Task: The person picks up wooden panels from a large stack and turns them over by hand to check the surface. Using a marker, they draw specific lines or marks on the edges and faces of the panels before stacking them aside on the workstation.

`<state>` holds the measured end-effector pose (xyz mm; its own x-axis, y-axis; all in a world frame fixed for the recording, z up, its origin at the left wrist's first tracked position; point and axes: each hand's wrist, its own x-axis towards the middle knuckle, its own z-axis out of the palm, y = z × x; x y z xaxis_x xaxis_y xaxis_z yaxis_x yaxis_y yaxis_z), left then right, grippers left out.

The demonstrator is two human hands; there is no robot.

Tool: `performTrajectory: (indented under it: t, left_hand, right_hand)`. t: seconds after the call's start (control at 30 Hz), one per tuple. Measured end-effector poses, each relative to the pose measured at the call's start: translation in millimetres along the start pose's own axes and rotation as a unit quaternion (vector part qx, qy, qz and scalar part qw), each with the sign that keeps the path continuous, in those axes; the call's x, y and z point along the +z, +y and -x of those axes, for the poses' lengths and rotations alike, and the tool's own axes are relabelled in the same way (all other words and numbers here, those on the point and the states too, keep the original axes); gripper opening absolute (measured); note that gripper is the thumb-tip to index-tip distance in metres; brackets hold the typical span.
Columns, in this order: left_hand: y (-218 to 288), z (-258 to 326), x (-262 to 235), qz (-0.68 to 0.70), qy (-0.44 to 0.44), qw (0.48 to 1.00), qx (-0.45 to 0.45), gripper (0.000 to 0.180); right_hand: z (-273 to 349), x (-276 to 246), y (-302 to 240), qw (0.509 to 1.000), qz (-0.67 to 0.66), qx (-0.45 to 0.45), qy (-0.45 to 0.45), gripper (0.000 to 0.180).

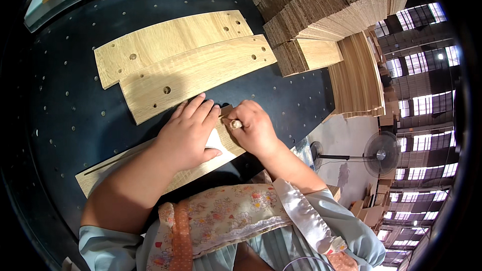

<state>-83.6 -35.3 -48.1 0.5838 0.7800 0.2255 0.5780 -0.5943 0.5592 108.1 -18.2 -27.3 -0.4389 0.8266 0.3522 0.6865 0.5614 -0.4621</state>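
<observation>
The left hand (188,133) lies flat, fingers spread, pinning the nearest long curved light-oak wooden panel (95,176) to the dark perforated worktable (60,95) so it cannot slide. The right hand (255,129) is closed around a small pale wooden dowel (235,124) at the panel's end. Beyond lie two matching drilled panels (196,73), then a stack of cut boards (326,5)

A dark perforated worktable (75,115) carries three curved wooden panels (196,73) and stacked boards (326,10).
</observation>
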Motion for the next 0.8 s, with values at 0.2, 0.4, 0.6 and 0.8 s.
performTrajectory:
  t: [0.2,0.4,0.6,0.8]
  left_hand:
    - [0,0,1,-0.004,0.005,1.0,0.011,0.078]
    - [-1,3,3,-0.002,0.013,1.0,0.006,0.078]
    - [-2,2,2,-0.015,-0.019,1.0,-0.01,0.08]
    - [-1,3,8,-0.016,-0.015,1.0,-0.01,0.08]
  right_hand:
    - [6,-1,5,0.998,0.06,-0.001,0.016,0.014]
    - [-4,-13,9,0.992,0.118,-0.047,0.025,0.015]
    - [-7,-4,-3,0.982,0.125,-0.136,-0.039,0.018]
    - [-4,-11,10,0.968,0.201,-0.149,-0.028,0.018]
